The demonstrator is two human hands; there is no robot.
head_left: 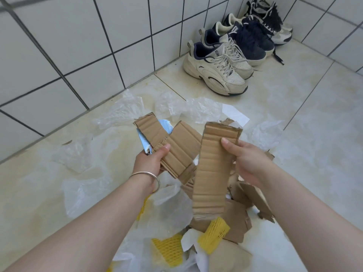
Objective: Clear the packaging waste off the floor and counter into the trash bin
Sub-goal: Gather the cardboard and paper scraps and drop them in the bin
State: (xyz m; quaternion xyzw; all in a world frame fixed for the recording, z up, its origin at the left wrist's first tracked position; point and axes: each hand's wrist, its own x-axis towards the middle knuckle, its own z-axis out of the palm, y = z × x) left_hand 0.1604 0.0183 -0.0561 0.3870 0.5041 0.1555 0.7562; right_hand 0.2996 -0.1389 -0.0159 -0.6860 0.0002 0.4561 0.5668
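From the head camera, looking down at a tiled floor (294, 118) where it meets the tiled wall (78, 55), and both hands are loaded up. The left hand (151, 161) grips a bundle of cardboard pieces (176, 146) with something pale blue tucked behind them, thumb clamped over the front. The right hand (249, 160) pinches a long cardboard strip (212, 173), thumb on its face, the strip hanging down over the pile. A metal bangle (146, 176) sits on the left wrist. Below the hands the floor is littered: torn cardboard scraps (237, 222), yellow foam netting (214, 234), and clear plastic bags (121, 112) spread out toward the wall. This looks like the gathering step, waste being collected by the handful, with plenty left on the floor. No trash bin in sight, and no counter either, so the next move, I'd say, calls for turning to find the bin and carrying both loads over without shedding the loose scraps. In the far corner of the floor, sneakers (216, 67) are lined up along the wall; the nearest one reads "ANTA" on its tongue.
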